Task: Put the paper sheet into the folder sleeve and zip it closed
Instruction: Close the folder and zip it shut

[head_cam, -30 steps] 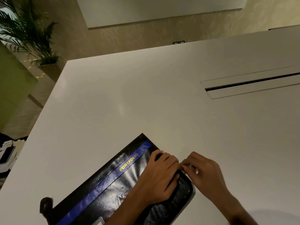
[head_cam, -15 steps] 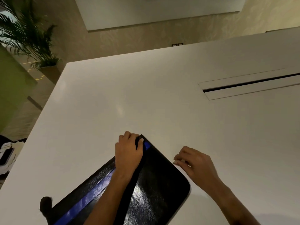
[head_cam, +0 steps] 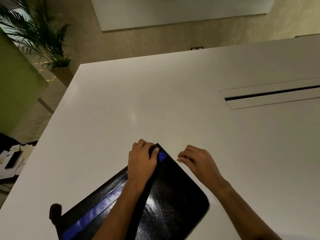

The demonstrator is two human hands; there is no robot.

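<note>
Left hand (head_cam: pixel 142 163) curling over the far corner of the glossy black leather-look folder sleeve with a blue stripe (head_cam: pixel 173 201), thumb pressing on top beside the stripe, fingers wrapping the corner's outer side, pinning it to the smooth white rectangular table (head_cam: pixel 155 104). Right hand (head_cam: pixel 195 161) sitting just right of that same corner, fingers bunching together, thumb and forefinger pinching a small silvery zip pull (head_cam: pixel 177 161) at the folder's far right edge. Both forearms reaching in from the near side, the left one crossing over the folder's middle, the right one lying on the table beside the folder's rounded right corner.

Folder lying flat and slantwise near the table's near edge, cover down, running out of view at the bottom. Paper sheet not showing anywhere; impossible to tell whether inside. A dark rounded tab (head_cam: pixel 55 213) sticking out at the folder's left end.

Well beyond the folder, to the right, a long dark cable slot in a recessed white panel (head_cam: pixel 270 97). Far to the folder's left, past the table's corner, a green potted palm (head_cam: pixel 39 37) standing on the patterned floor.
</note>
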